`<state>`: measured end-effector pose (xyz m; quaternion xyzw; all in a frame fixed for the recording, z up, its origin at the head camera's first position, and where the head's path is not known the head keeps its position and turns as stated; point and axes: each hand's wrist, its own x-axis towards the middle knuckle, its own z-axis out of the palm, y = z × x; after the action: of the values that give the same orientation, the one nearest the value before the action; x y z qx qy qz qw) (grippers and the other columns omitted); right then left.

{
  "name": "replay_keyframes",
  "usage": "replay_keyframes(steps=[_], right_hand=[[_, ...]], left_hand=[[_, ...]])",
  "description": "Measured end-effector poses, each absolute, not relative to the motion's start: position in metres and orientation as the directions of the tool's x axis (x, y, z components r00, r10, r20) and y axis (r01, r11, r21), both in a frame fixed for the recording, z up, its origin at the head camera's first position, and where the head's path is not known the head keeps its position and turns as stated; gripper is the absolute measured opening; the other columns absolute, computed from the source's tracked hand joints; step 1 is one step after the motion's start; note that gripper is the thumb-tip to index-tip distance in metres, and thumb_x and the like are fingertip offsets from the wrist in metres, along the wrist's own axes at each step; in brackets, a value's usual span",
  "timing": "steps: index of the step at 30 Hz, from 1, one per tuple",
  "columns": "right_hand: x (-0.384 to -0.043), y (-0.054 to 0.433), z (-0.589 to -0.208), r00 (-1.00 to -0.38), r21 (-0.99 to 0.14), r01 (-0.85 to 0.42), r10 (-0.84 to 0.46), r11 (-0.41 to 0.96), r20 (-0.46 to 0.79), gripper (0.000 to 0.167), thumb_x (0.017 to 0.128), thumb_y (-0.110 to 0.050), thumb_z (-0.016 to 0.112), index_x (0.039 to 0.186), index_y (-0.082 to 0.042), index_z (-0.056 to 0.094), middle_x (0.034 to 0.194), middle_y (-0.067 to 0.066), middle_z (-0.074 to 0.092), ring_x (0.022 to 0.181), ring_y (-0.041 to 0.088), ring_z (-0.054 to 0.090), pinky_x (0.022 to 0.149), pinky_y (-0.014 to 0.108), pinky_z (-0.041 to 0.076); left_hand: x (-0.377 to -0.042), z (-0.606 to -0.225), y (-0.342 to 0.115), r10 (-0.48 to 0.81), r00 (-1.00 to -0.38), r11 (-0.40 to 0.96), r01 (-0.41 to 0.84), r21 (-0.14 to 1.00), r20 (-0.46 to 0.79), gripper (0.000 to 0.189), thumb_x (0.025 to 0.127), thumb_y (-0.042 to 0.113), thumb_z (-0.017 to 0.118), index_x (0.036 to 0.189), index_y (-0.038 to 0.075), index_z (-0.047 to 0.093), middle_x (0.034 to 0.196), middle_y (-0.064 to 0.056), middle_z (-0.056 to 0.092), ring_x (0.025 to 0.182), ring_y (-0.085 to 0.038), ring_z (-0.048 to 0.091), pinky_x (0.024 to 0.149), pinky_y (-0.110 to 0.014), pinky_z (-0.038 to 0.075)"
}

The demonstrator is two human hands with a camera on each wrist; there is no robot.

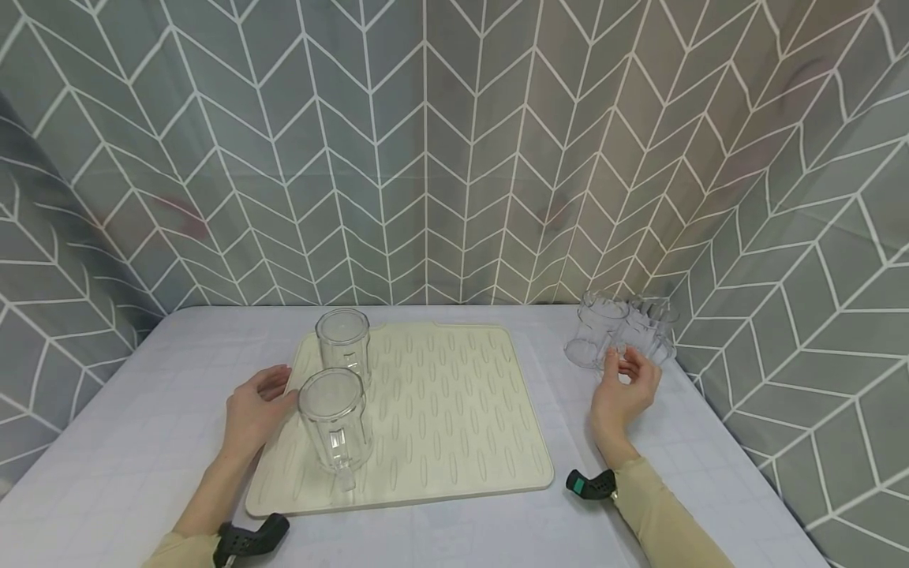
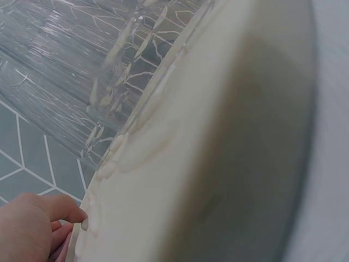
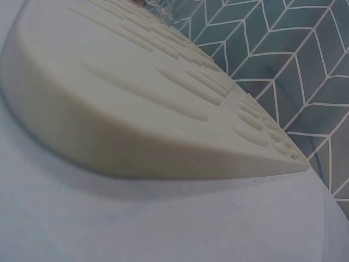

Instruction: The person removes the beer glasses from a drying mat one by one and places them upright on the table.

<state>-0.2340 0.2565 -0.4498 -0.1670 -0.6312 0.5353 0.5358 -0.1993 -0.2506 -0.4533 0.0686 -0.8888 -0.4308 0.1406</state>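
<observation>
Two clear glass mugs stand on the left part of a cream ridged mat (image 1: 461,426): a front mug (image 1: 335,422) with its handle toward me, and a back mug (image 1: 344,339) behind it. My left hand (image 1: 257,406) rests at the mat's left edge, beside the front mug. In the left wrist view the left hand (image 2: 32,226) touches the mat's rim with its fingers loosely bent. At the table's far right, my right hand (image 1: 625,390) pinches at the near side of a group of clear glass mugs (image 1: 596,331). Their outlines overlap, so the exact part held is unclear.
A white cloth (image 1: 483,536) covers the table. Grey curtain (image 1: 454,158) with white zigzag lines rises behind and at both sides, close to the right-hand mugs. The right wrist view shows mainly the mat's raised corner (image 3: 136,147), with no hand.
</observation>
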Motion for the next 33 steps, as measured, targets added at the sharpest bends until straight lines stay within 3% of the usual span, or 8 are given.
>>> replay_keyframes(steps=[8, 15, 19, 25, 33], right_hand=[[-0.224, 0.244, -0.436, -0.342, -0.836, -0.385, 0.781, 0.391, 0.523, 0.024, 0.092, -0.001, 0.068, 0.111, 0.012, 0.064, 0.101, -0.002, 0.052, 0.083, 0.001, 0.051, 0.082, 0.015, 0.043], [-0.214, 0.232, -0.421, -0.313, -0.809, -0.415, 0.770, 0.416, 0.556, 0.021, 0.091, 0.003, 0.067, 0.108, 0.013, 0.063, 0.097, 0.001, 0.053, 0.082, 0.000, 0.052, 0.081, 0.013, 0.044], [-0.213, 0.229, -0.420, -0.297, -0.765, -0.470, 0.737, 0.440, 0.607, 0.018, 0.089, 0.008, 0.066, 0.105, 0.017, 0.063, 0.095, 0.009, 0.056, 0.082, 0.003, 0.054, 0.078, 0.014, 0.046], [-0.212, 0.228, -0.422, -0.321, -0.713, -0.532, 0.670, 0.458, 0.670, 0.014, 0.089, 0.010, 0.065, 0.100, 0.019, 0.064, 0.096, 0.029, 0.058, 0.085, 0.007, 0.059, 0.078, 0.014, 0.051], [-0.210, 0.226, -0.423, -0.383, -0.692, -0.547, 0.594, 0.472, 0.708, 0.012, 0.088, 0.012, 0.066, 0.098, 0.018, 0.064, 0.095, 0.029, 0.060, 0.086, 0.003, 0.060, 0.079, 0.011, 0.051]], left_hand=[[-0.199, -0.453, -0.251, -0.238, -0.951, 0.618, 0.007, 0.786, 0.195, 0.054, 0.092, 0.015, 0.067, 0.140, -0.005, 0.051, 0.132, -0.030, 0.059, 0.119, -0.045, 0.062, 0.098, -0.049, 0.054], [-0.198, -0.451, -0.251, -0.240, -0.953, 0.616, -0.001, 0.787, 0.187, 0.054, 0.092, 0.015, 0.066, 0.140, -0.005, 0.050, 0.132, -0.030, 0.059, 0.120, -0.044, 0.062, 0.099, -0.050, 0.054], [-0.198, -0.450, -0.250, -0.239, -0.954, 0.614, -0.003, 0.790, 0.182, 0.054, 0.092, 0.015, 0.066, 0.140, -0.005, 0.050, 0.133, -0.030, 0.059, 0.120, -0.045, 0.061, 0.100, -0.050, 0.053], [-0.198, -0.450, -0.250, -0.240, -0.954, 0.612, -0.005, 0.791, 0.180, 0.055, 0.093, 0.015, 0.066, 0.141, -0.005, 0.049, 0.133, -0.030, 0.058, 0.121, -0.045, 0.061, 0.100, -0.050, 0.053], [-0.198, -0.452, -0.250, -0.239, -0.955, 0.617, -0.008, 0.787, 0.177, 0.056, 0.093, 0.016, 0.067, 0.141, -0.006, 0.048, 0.133, -0.031, 0.058, 0.121, -0.045, 0.061, 0.099, -0.050, 0.053]])
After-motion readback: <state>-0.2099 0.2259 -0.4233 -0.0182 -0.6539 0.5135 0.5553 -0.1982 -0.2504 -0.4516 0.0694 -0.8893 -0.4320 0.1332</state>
